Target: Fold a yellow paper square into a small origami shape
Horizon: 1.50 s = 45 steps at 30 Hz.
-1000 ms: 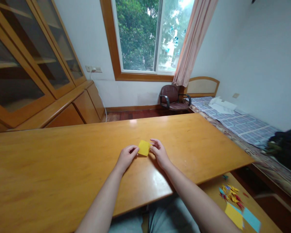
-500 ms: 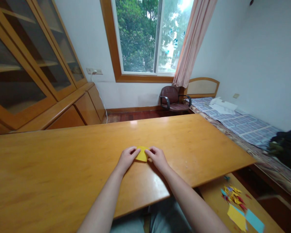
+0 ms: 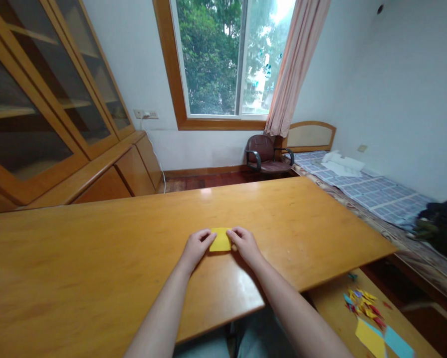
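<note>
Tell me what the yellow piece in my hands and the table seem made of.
The yellow piece looks like matte paper, being thin with crisp, straight edges. The table looks like wood, perhaps veneer, with a glossy finish: faint grain and bright reflections show.

I am sitting in what is looking like a bedroom in a home. On the right, 1 bed [image 3: 421, 258] is standing along the wall, its wood-framed headboard [image 3: 311, 135] rising at the far end and a plaid sheet [image 3: 380, 191] covering the mattress. A pink curtain [image 3: 300, 64] is hanging beside a window [image 3: 212, 59] with 2 panes, and green trees are filling the view outside. On the far left, a wooden cabinet [image 3: 67, 103] with glazed doors is lining the wall. A padded armchair [image 3: 261, 146] is standing on reddish flooring [image 3: 216, 180] beyond my wooden table [image 3: 96, 248].
</note>
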Each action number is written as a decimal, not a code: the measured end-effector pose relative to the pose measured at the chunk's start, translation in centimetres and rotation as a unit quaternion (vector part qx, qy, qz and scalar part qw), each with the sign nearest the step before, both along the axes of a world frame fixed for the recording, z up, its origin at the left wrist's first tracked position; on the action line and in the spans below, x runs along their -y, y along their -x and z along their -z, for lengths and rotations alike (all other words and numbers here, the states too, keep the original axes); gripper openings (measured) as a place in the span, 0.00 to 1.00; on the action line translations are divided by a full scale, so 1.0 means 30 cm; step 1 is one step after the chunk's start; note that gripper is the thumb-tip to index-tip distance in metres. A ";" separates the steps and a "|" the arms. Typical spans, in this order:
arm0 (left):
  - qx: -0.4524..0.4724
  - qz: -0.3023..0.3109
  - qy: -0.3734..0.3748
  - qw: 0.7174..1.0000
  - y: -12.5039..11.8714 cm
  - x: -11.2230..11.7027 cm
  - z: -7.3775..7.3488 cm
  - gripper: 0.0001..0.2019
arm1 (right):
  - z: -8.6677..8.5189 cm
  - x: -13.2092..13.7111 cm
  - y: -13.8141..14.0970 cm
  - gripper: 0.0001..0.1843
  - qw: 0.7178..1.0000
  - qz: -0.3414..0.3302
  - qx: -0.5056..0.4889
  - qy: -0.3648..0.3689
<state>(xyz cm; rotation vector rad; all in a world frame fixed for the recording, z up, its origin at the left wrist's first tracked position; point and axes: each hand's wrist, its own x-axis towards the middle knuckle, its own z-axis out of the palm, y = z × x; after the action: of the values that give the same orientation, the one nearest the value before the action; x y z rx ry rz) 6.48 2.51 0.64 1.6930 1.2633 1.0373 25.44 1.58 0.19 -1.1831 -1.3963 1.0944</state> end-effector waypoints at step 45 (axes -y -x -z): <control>0.025 -0.010 -0.003 1.000 -0.026 -0.019 0.006 0.16 | -0.018 0.007 -0.004 0.16 0.999 -0.014 0.052 0.008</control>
<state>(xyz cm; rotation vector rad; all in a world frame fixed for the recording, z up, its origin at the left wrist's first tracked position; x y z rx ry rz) 7.25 3.07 0.47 1.6529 1.2486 1.0890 25.55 1.36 0.74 -1.2496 -1.4908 1.0783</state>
